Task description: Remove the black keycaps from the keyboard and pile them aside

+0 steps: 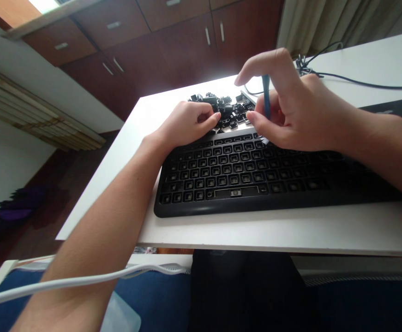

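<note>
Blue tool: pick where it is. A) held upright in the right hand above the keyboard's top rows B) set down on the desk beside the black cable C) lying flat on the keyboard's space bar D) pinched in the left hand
A: the blue tool stands upright in the right hand over the top rows of the keyboard; the left hand rests by the pile of loose keycaps.

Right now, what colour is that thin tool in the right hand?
Blue tool, gripped in the right hand; head view.
</note>
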Demonstrator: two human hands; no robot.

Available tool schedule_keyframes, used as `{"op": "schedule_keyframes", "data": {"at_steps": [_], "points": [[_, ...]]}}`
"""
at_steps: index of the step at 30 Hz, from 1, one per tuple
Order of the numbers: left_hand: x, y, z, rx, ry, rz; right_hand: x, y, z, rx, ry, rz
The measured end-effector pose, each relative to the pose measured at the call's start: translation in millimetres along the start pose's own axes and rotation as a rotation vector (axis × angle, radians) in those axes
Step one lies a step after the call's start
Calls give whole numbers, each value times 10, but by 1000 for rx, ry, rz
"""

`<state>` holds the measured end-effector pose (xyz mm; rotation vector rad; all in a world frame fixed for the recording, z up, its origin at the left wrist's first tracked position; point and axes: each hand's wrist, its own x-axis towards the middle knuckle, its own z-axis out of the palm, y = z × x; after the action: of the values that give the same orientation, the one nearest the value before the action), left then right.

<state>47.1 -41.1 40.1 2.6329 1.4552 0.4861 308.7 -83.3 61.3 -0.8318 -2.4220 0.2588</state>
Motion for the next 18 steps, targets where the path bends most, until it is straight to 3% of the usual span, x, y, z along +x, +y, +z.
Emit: {"op": "schedule_keyframes", "data": {"at_steps": [18], "points": [[7, -35, 40, -6, 32, 11, -1, -13, -36, -34, -22, -3]]}}
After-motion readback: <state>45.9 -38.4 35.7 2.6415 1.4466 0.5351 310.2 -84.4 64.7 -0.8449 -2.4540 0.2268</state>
